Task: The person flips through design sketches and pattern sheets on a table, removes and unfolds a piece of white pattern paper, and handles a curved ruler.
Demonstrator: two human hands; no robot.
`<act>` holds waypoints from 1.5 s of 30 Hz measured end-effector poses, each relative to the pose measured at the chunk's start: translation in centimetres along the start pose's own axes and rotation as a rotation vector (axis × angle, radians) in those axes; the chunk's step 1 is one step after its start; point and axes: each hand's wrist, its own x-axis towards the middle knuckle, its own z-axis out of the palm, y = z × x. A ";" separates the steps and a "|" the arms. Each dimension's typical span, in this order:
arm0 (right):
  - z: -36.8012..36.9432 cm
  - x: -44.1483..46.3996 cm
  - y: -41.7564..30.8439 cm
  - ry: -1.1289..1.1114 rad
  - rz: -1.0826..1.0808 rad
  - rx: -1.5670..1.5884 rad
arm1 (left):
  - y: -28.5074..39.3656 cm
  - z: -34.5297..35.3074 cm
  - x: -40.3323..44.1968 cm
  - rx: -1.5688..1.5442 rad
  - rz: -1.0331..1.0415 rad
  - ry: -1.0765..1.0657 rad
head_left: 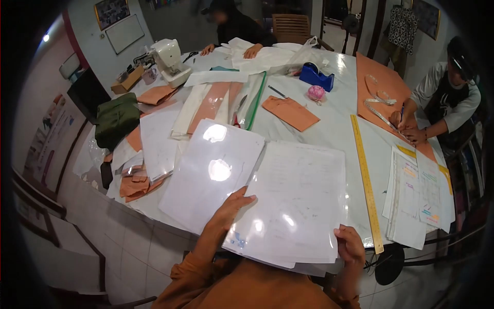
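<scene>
A stack of papers in clear plastic sleeves (298,190) rests in front of me, tilted over the table's near edge. The faint marks on its top sheet are too small to read. My left hand (231,208) is at its left edge, fingers closed along the side. At the lower right corner, my right hand (351,244) grips the same stack, thumb on the edge. Left of it lies another glossy sleeved sheet (206,177), partly under my left hand and catching two bright reflections.
A yellow ruler (366,185), orange fabric (290,112), a blue tape dispenser (316,77) and a pink pincushion (316,93) lie on the table. A sewing machine (169,61) stands far left. Two other people work at the far and right sides.
</scene>
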 end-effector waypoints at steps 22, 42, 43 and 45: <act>2.6 0.0 0.0 -0.013 -0.012 0.072 | -0.3 -0.5 0.2 -0.058 0.032 -0.005; 4.3 0.9 1.4 0.261 -0.121 0.121 | -0.9 0.3 0.2 0.054 0.211 -0.049; 3.8 0.9 1.3 0.241 -0.116 0.170 | -1.0 0.2 0.1 0.046 0.219 -0.054; 3.8 0.8 1.2 0.251 -0.111 0.178 | -0.7 0.6 -0.4 0.026 0.209 -0.039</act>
